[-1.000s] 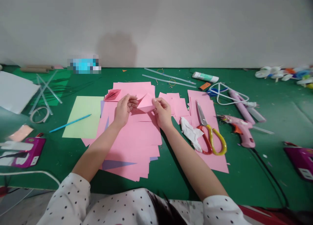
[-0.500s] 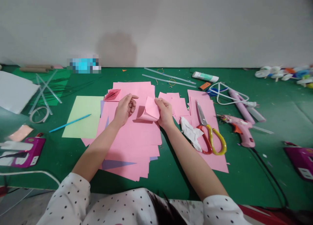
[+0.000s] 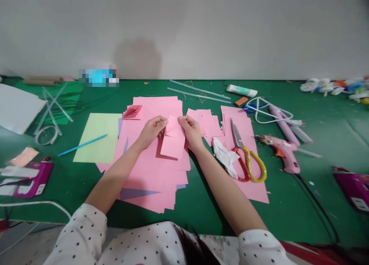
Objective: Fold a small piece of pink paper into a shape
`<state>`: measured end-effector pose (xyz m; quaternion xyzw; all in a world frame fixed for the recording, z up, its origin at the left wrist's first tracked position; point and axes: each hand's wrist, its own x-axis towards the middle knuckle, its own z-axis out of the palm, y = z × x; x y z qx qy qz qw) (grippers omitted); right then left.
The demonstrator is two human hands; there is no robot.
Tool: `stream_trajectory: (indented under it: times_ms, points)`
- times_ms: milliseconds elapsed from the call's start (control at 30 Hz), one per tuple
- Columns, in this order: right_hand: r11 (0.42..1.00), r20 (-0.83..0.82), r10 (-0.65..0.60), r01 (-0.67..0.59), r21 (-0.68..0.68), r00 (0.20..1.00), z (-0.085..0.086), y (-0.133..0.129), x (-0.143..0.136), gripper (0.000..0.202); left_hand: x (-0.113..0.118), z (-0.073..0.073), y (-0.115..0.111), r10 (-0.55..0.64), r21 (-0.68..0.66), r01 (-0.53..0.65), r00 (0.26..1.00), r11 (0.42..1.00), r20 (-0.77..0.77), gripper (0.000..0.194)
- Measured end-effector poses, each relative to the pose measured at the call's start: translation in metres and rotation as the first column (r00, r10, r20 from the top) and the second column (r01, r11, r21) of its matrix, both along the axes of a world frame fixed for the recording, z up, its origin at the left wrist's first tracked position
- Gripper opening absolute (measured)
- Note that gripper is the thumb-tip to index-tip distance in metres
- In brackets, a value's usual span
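Both the left hand (image 3: 151, 130) and right hand (image 3: 190, 132) pinch the pink paper piece's (image 3: 173, 142) top edge, long axis hanging toward the person.

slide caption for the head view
Both hands, left hand and right hand, pinch a small pink paper piece above stacked pink sheets.

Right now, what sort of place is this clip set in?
Most likely a paper-craft worktable. A green table is strewn with pink paper sheets, scissors and a pink glue gun, while the left hand and right hand hold a small pink paper piece.
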<state>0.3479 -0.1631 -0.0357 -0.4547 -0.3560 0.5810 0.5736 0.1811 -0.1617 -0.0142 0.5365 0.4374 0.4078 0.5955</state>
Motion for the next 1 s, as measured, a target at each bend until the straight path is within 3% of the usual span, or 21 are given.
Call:
stream_trajectory:
  times_ms: [167,300,567,800,1000]
  points:
    - [0.985,0.206,0.049,-0.081,0.150,0.977,0.001,-0.003,0.000,0.016,0.000,-0.003,0.001,0.066,0.204,-0.042,0.992,0.978,-0.112,0.030]
    - [0.969,0.276,0.061,-0.124,0.215,0.959,0.003,-0.003,0.000,0.009,-0.001,-0.005,0.001,0.040,0.231,-0.004,0.988,0.973,-0.149,0.029]
    - [0.966,0.294,0.079,-0.146,0.214,0.953,0.001,-0.003,-0.001,0.006,0.002,-0.006,-0.002,0.046,0.232,-0.002,0.982,0.973,-0.184,0.024]
    - [0.973,0.258,0.052,-0.107,0.205,0.965,-0.002,-0.001,0.002,0.004,0.004,-0.006,-0.003,0.118,0.319,-0.057,0.978,0.946,-0.174,0.020]
    - [0.995,0.094,0.029,-0.037,0.089,0.995,-0.002,0.000,0.002,0.008,0.002,-0.012,0.002,0.194,0.278,-0.161,0.976,0.947,-0.096,0.020]
